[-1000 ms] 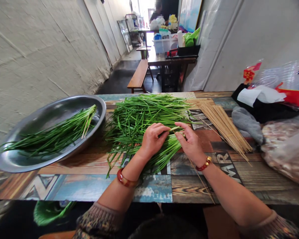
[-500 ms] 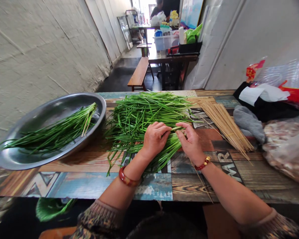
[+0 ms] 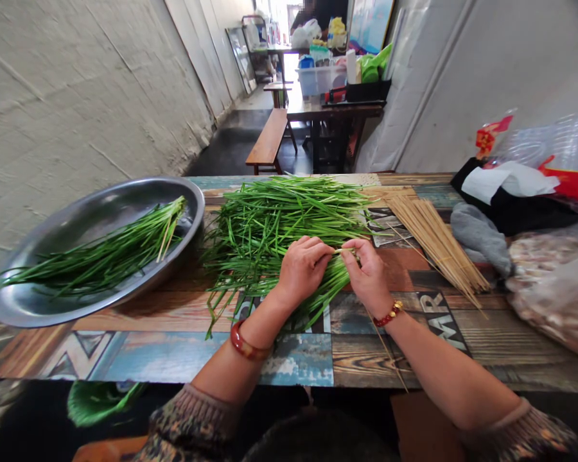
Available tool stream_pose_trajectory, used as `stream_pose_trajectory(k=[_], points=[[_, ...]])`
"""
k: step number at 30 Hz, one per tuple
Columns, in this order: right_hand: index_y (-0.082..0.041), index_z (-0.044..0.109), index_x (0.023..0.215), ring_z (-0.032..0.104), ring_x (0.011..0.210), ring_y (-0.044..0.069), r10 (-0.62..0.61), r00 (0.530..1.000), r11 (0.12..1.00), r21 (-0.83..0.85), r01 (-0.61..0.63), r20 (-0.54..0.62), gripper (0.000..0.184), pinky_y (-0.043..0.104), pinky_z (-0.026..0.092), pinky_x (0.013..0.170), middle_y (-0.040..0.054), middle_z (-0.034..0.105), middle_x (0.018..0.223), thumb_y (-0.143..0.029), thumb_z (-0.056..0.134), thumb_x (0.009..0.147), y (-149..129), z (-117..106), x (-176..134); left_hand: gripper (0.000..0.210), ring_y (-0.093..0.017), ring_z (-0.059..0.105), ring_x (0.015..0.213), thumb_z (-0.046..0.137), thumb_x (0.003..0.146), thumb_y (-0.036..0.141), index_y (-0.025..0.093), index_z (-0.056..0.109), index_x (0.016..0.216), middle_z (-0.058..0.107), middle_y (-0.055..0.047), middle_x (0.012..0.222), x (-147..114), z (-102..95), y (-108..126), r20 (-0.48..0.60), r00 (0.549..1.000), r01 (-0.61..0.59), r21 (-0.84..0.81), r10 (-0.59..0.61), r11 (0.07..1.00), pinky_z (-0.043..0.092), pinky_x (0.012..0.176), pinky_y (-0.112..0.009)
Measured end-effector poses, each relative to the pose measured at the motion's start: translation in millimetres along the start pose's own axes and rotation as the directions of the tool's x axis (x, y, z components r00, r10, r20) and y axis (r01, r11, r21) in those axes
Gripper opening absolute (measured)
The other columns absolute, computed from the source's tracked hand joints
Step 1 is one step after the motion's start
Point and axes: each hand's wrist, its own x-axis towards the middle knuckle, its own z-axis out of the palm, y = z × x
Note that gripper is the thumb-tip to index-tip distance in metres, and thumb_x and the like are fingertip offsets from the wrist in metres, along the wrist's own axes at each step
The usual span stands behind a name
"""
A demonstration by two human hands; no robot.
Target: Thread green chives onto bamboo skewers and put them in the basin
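Observation:
Over the near side of a heap of garlic chives (image 3: 289,212), my two hands are close together. My left hand (image 3: 304,268) is closed, thumb and fingers pinching the pale end of a chive stalk. My right hand (image 3: 368,273) pinches the same pale ends from the other side, fingertips nearly meeting the left ones. A thin bamboo skewer (image 3: 389,353) sticks out from beneath my right hand toward the table's front edge; its upper part is hidden. More chives (image 3: 332,282) spread out under both hands.
To the left stands a metal basin (image 3: 200,212) with chives on skewers. Right of the heap lies a bundle of bamboo skewers (image 3: 438,250). Farther right are a grey cloth (image 3: 479,234) and a plastic bag of pale pieces (image 3: 553,282). A bench (image 3: 268,138) stands beyond the table.
My fingertips have drawn slightly closer together, and less of the stalk shows between them. The skewer's lower end has shifted a little left. The heap and basin look the same.

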Motion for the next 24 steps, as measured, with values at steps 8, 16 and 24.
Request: stream_pose_trajectory(k=[8, 16, 24], points=[[-0.021, 0.054, 0.09, 0.058, 0.076, 0.017, 0.009, 0.999, 1.0, 0.013, -0.01, 0.049, 0.016, 0.031, 0.045, 0.07, 0.0033, 0.062, 0.083, -0.036, 0.051, 0.089, 0.2, -2.4, 2.0, 0.013, -0.014, 0.057, 0.075, 0.056, 0.084, 0.024, 0.015, 0.064, 0.086, 0.065, -0.003, 0.082, 2.0, -7.9, 2.8, 0.236, 0.962, 0.207, -0.319, -0.134, 0.925, 0.044, 0.069, -0.025], [-0.02, 0.054, 0.114, 0.056, 0.058, 0.013, 0.174, 0.956, 0.901, 0.354, -0.251, 0.236, 0.04, 0.025, 0.045, 0.052, 0.001, 0.06, 0.077, -0.05, 0.036, 0.095, -2.8, -17.2, 5.6, 0.017, -0.013, 0.057, 0.071, 0.06, 0.081, 0.03, 0.014, 0.065, 0.082, 0.066, -0.001, 0.077, 4.2, -14.8, 1.2, 0.235, 0.937, 0.332, -0.367, -0.259, 0.869, 0.043, 0.068, -0.023], [-0.019, 0.053, 0.069, 0.047, 0.045, 0.009, 0.103, 0.894, 0.994, -0.007, -0.111, 0.436, 0.029, 0.021, 0.036, 0.046, -0.0034, 0.055, 0.054, -0.04, 0.052, 0.089, -10.2, -26.3, 10.5, 0.02, -0.01, 0.05, 0.063, 0.064, 0.078, 0.033, 0.014, 0.061, 0.076, 0.059, 0.001, 0.068, 5.2, -16.5, -5.0, 0.106, 0.933, 0.356, -0.427, -0.345, 0.831, 0.039, 0.059, -0.021]])
